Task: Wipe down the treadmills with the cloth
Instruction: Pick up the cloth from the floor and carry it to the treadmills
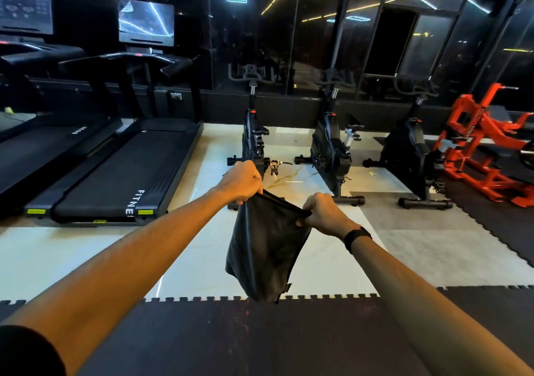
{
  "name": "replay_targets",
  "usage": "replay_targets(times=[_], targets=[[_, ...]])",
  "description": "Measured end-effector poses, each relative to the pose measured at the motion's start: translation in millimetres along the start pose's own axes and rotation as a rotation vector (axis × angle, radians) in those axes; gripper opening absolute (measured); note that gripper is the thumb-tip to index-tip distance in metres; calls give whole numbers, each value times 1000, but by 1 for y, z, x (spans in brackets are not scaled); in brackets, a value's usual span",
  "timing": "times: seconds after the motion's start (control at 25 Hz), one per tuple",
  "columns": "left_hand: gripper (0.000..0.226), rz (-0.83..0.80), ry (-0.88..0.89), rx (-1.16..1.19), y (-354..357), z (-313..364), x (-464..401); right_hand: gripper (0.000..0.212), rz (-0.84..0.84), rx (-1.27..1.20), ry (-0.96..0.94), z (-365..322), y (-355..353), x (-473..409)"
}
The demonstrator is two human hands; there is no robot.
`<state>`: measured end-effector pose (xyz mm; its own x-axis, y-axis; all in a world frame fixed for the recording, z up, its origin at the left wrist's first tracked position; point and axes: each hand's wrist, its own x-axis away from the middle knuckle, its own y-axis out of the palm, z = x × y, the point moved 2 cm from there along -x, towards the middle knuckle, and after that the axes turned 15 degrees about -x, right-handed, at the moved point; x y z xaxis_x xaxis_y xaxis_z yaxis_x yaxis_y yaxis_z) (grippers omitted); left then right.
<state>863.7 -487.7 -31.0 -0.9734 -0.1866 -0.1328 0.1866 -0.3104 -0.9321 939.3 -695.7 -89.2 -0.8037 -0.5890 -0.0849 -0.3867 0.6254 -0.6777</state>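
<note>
A dark cloth (264, 248) hangs in front of me, stretched between both hands at its top edge. My left hand (241, 182) pinches its upper left corner, and my right hand (323, 215), with a black band on the wrist, grips the upper right corner. Two black treadmills stand to the left: the nearer treadmill (127, 170) with a console screen (146, 22), and a second treadmill (37, 150) beyond it at the frame's left edge. Both hands are well to the right of the treadmills, out over the pale floor.
Three black exercise bikes (254, 141) (332, 147) (410, 156) line the dark glass wall ahead. An orange weight machine (488, 141) stands at the right. Black interlocking floor mats (219, 338) lie under me and to the right, with pale tiles (72, 257) between.
</note>
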Motion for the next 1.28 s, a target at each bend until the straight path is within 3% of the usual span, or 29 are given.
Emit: replay_targets(times=[0.12, 0.28, 0.4, 0.48, 0.6, 0.64, 0.72, 0.76, 0.92, 1.04, 1.16, 1.28], targets=[[29, 17, 6, 22, -10, -11, 7, 14, 15, -28, -52, -18, 5, 2], [26, 49, 29, 57, -31, -30, 21, 37, 92, -35, -131, -50, 10, -4], [23, 50, 36, 57, -47, -53, 30, 42, 118, -33, -129, -76, 21, -8], [32, 74, 42, 46, -56, -73, 38, 39, 20, -5, -63, -93, 28, -10], [47, 82, 146, 1, -61, -101, 56, 38, -262, -110, 135, -110, 34, -6], [48, 86, 182, -16, -61, -107, 61, 35, -234, -127, 138, -113, 38, -5], [44, 94, 231, -22, -60, -120, 65, 32, 59, -6, 5, -121, 44, -9], [41, 92, 242, -26, -60, -127, 67, 32, 117, 48, -18, -127, 49, -9], [32, 18, 244, -26, -52, -158, 78, 36, -317, -112, 211, -137, 75, 1], [28, -54, 241, -46, -41, -172, 85, 34, -208, -82, 150, -139, 77, 0], [26, -81, 230, -71, -39, -175, 82, 31, -212, -76, 125, -143, 79, -2], [21, -85, 163, 58, -44, -172, 76, 32, -188, -155, 126, -142, 72, -2]])
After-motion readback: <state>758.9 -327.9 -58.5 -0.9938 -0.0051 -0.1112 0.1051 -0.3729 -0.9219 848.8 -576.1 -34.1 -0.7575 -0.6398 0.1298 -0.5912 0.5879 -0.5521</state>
